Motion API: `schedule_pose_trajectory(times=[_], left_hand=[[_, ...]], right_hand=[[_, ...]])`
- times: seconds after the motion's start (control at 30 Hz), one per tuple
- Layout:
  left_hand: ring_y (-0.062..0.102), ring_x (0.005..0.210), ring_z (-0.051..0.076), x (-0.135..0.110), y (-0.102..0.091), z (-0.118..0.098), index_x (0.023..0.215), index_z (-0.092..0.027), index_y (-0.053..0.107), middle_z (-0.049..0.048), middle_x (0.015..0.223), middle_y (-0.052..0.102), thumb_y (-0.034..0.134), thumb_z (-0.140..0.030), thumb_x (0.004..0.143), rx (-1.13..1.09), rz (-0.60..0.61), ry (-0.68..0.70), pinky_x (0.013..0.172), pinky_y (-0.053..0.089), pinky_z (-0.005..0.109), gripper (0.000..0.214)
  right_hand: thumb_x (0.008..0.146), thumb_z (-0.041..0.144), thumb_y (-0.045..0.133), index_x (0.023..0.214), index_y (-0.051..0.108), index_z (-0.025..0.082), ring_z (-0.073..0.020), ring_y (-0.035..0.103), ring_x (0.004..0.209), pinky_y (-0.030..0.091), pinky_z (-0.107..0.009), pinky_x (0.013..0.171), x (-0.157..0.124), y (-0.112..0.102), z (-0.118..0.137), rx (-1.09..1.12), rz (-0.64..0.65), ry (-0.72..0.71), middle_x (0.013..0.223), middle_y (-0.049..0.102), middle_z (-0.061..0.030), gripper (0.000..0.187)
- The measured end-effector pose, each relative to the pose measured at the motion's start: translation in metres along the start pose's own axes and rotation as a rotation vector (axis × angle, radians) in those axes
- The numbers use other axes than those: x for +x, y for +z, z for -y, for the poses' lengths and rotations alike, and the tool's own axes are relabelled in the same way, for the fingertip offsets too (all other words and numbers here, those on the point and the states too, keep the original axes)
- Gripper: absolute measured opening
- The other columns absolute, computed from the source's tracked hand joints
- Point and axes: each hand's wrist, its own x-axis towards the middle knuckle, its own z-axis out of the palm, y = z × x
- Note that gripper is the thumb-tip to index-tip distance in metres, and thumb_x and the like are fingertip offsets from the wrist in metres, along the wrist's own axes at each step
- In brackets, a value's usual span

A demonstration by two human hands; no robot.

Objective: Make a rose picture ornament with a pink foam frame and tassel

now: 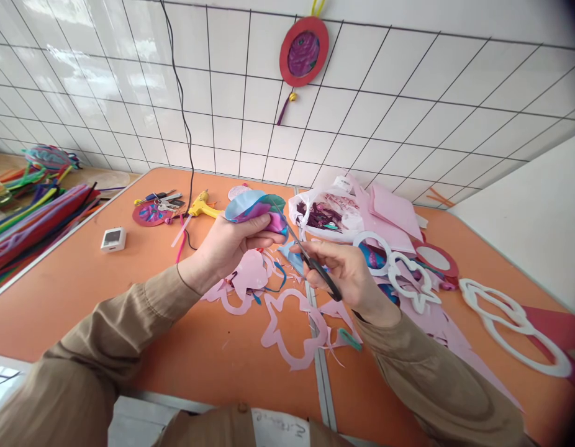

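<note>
My left hand [243, 238] is closed on a round piece of shiny blue, green and purple fabric [248, 203], held above the table. My right hand [336, 267] grips scissors with dark handles [325, 278]. Their blades point up and left and meet the right edge of the fabric; how far apart the blades are I cannot make out. Below my hands lie pink cutouts [253, 271], a pink flower-shaped frame [294, 360] and blue scraps [293, 256].
At the left are a yellow glue gun [203, 205], a small white device [113, 239] and coloured pipe cleaners [40, 217]. White foam frames [515, 316] and a plastic bag [310, 202] lie to the right. A round red ornament [284, 54] hangs on the tiled wall.
</note>
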Motion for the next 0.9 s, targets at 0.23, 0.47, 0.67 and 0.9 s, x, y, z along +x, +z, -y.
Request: schedule_pose_trajectory(times=[0.23,0.47,0.67,0.9], left_hand=[[0.07,0.051,0.012,0.003,-0.004,-0.001,0.073,-0.011,0.069,0.0038,0.058,0.071,0.075,-0.011,0.086,0.047,0.033,0.013,0.047,0.05,0.015,0.014],[0.059,0.039,0.01,0.002,-0.006,0.0,0.069,-0.014,0.065,0.0018,0.053,0.067,0.077,-0.015,0.08,0.081,0.048,0.014,0.037,0.039,0.017,0.016],[0.055,0.037,0.009,0.003,-0.005,-0.003,0.067,-0.014,0.065,0.0008,0.048,0.063,0.076,-0.016,0.08,0.093,0.035,0.015,0.036,0.037,0.017,0.017],[0.052,0.036,0.008,0.002,-0.006,-0.004,0.066,-0.014,0.067,0.0003,0.047,0.062,0.078,-0.019,0.079,0.125,0.042,0.032,0.034,0.032,0.017,0.018]], right_hand=[[0.078,0.066,0.078,0.1,0.079,0.016,-0.0133,0.049,0.053,0.044,-0.03,0.049,0.0,0.0,0.005,0.003,0.008,-0.023,0.061,0.06,-0.001,0.055],[0.079,0.061,0.079,0.101,0.079,0.014,-0.0122,0.048,0.051,0.042,-0.028,0.047,-0.002,0.0,0.007,0.02,-0.005,-0.011,0.06,0.057,0.0007,0.052],[0.076,0.063,0.082,0.09,0.077,0.015,-0.0111,0.047,0.05,0.043,-0.027,0.044,0.001,0.002,0.013,0.05,0.009,-0.009,0.06,0.053,0.0018,0.05],[0.079,0.061,0.08,0.086,0.075,0.016,-0.0102,0.045,0.045,0.037,-0.027,0.044,0.001,0.002,0.011,0.05,0.039,-0.011,0.056,0.051,0.0033,0.046]])
